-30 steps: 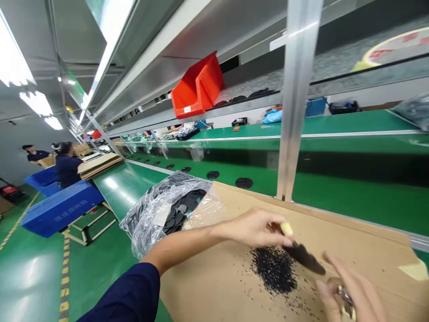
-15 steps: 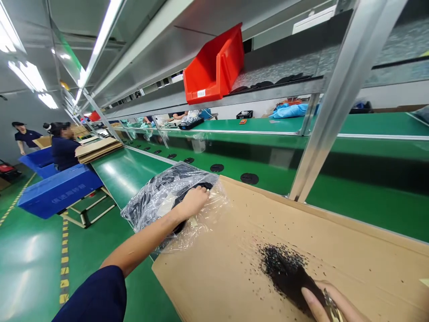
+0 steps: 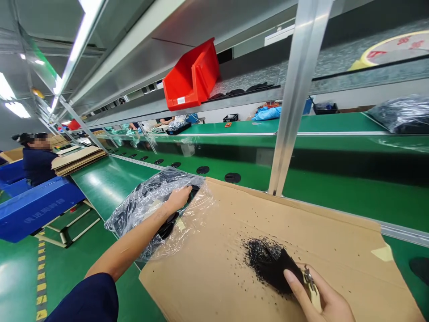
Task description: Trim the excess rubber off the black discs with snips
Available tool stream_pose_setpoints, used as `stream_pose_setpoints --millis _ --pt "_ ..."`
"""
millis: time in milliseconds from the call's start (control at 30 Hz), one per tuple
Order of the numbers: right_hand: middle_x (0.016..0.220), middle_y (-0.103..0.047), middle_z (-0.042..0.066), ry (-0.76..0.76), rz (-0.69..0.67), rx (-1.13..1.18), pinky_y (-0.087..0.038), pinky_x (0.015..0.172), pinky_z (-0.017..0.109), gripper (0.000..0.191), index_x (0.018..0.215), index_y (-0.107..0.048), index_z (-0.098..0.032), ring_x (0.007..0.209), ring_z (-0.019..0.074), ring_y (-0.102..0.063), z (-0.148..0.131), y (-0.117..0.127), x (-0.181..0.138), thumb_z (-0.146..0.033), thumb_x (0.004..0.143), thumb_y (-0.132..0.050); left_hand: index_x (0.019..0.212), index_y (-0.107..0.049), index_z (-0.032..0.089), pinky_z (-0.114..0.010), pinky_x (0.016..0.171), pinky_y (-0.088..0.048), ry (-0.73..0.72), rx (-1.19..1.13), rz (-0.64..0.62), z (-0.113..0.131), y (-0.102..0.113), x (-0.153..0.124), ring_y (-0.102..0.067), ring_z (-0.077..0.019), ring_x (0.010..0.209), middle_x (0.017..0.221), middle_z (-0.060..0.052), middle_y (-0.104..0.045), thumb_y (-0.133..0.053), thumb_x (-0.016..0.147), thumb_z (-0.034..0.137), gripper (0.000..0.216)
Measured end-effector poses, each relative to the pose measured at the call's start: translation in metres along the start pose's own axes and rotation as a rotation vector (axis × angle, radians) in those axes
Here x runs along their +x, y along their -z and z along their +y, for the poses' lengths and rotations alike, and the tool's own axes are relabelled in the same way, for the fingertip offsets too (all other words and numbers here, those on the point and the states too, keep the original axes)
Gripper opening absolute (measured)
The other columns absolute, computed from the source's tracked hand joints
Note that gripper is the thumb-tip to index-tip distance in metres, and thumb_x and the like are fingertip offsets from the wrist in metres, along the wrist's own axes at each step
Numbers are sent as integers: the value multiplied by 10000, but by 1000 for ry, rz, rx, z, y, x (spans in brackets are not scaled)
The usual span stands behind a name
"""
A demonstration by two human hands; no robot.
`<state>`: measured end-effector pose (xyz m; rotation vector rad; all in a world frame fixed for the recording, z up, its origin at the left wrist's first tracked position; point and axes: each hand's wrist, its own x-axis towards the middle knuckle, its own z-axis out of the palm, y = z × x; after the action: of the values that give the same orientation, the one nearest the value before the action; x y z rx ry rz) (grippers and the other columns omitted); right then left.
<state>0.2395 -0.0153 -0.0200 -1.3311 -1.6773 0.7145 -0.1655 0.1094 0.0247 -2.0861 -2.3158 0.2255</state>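
At the mouth of a clear plastic bag (image 3: 134,203) full of black parts, my left hand (image 3: 179,199) has its fingers closed on a black flat part (image 3: 193,192), mostly hidden. More black parts (image 3: 167,227) show under my wrist. My right hand (image 3: 326,297) grips metal nippers (image 3: 311,284) with a cream handle, low on the right. Beside its thumb lies a heap of tiny black scraps (image 3: 263,257), spread over a brown cardboard sheet (image 3: 228,286). Whether the dark mass by the thumb is a separate part I cannot tell.
Black discs (image 3: 232,178) lie in a row along the green belt (image 3: 254,185) behind. A metal post (image 3: 290,107) rises at the cardboard's back edge. Overhead sits a red bin (image 3: 191,78). Blue crates (image 3: 40,208) and a person (image 3: 36,158) are at left.
My view has swung right, so things appear further left. My left hand stays at the bag with its wrist slightly shifted, uncovering more black parts. My right hand still holds the nippers, now more fully visible.
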Motion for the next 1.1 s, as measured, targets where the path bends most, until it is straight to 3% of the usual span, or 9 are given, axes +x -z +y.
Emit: stream_pose_setpoints --millis 167,233,333,433,533,633,767,933,1100 --pt "667 -654 5 -31 -1 58 -506 593 219 361 740 -629 -204 626 173 -613 -17 -1 -2 -539 874 -608 1162 -615 132 -408 873 -561 -15 -83 92 4 7 -6 -649 -207 995 1135 -87 -647 -602 968 317 268" --pt "685 -661 11 -73 1 98 -511 606 223 360 757 -637 -202 649 180 -624 -20 -1 -2 -544 866 -617 1137 -625 122 -394 866 -545 -56 -130 150 7 16 -16 -641 -209 962 1060 -90 -655 -541 981 227 206" --pt "745 -696 35 -157 -5 181 -540 668 247 377 786 -668 -192 737 216 -664 -24 1 -2 -568 815 -663 1183 -626 138 -348 883 -522 -180 -210 223 19 29 -41 -621 -208 968 1009 -97 -651 -386 973 95 321" --pt "732 -684 45 -218 -47 289 -549 690 274 398 726 -659 -187 741 223 -656 -31 3 -1 -579 787 -687 1104 -683 175 -297 891 -517 -454 -426 250 53 34 -70 -622 -183 982 1028 -89 -656 -368 987 126 340" --pt "766 -692 48 -279 -107 429 -553 711 294 385 762 -669 -179 747 215 -649 -39 4 0 -562 792 -693 990 -739 180 -280 827 -530 -820 -877 276 104 27 -95 -647 -176 920 994 -91 -682 -487 962 161 254" --pt "854 -714 63 -340 -145 508 -555 757 307 379 849 -689 -168 810 217 -660 -43 3 -1 -544 809 -690 1048 -750 203 -283 811 -537 -965 -1161 276 149 12 -110 -666 -167 909 993 -85 -712 -475 958 124 299" --pt "853 -717 64 -325 -121 474 -556 751 317 391 918 -711 -157 804 218 -652 -43 1 -4 -535 826 -678 1149 -722 201 -324 893 -543 -914 -1308 169 171 -9 -120 -673 -186 1014 1100 -102 -723 -410 1000 162 347" --pt "771 -687 36 -278 -177 375 -549 709 297 354 872 -693 -175 729 198 -631 -47 -2 -6 -525 856 -644 1015 -719 162 -314 879 -549 -711 -1393 126 169 -21 -130 -687 -202 951 990 -90 -737 -646 919 279 168" --pt "757 -673 31 -239 -139 312 -531 684 274 302 822 -670 -186 714 186 -617 -51 -4 -7 -484 865 -650 1238 -640 177 -313 967 -532 -603 -1483 -19 176 -19 -135 -664 -204 1102 1200 -101 -703 -636 927 272 326"
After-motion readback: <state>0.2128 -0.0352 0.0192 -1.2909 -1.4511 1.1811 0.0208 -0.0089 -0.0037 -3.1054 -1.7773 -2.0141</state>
